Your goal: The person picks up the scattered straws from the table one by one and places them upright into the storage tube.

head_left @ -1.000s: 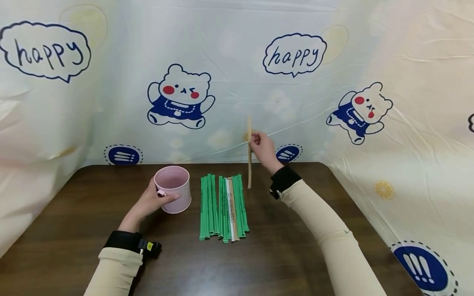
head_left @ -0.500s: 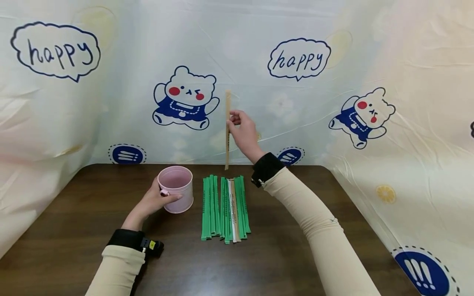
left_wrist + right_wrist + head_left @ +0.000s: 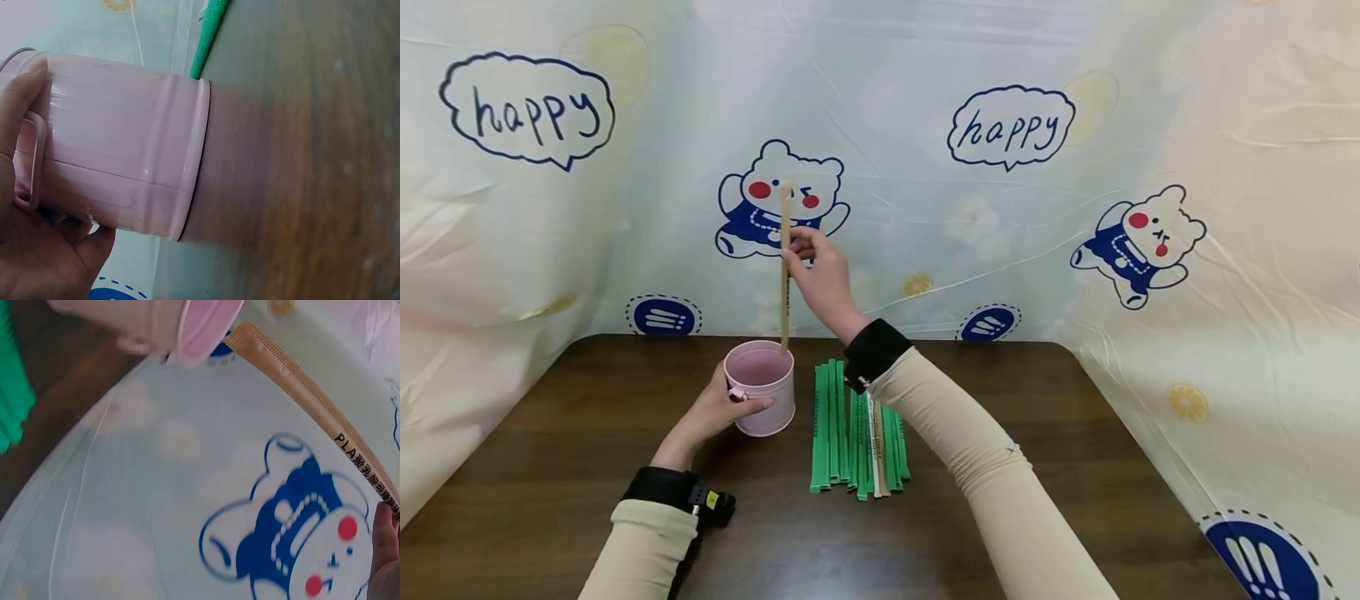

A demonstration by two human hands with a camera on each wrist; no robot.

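My left hand (image 3: 715,410) grips a pink metal bucket (image 3: 772,404) around its side, thumb across the front; the bucket stands upright on the table. In the left wrist view a small side loop (image 3: 39,159) shows by the fingers. My right hand (image 3: 824,273) pinches a tan paper-wrapped straw (image 3: 785,292) near its middle and holds it upright. The straw's lower end is at the bucket's rim in the head view. Black print runs along the wrapper (image 3: 312,407) in the right wrist view. The bucket's inside bottom is hidden.
Right of the bucket, several green-wrapped straws (image 3: 831,433) lie side by side on the brown table (image 3: 1000,500), with a white one (image 3: 874,446) and a tan one (image 3: 882,467) among them. The right forearm covers their upper ends. A printed curtain (image 3: 895,125) hangs behind and beside the table.
My right hand has carried the tan straw leftward and up from the right of the row, to over the bucket's rim. The left hand keeps its hold on the bucket.
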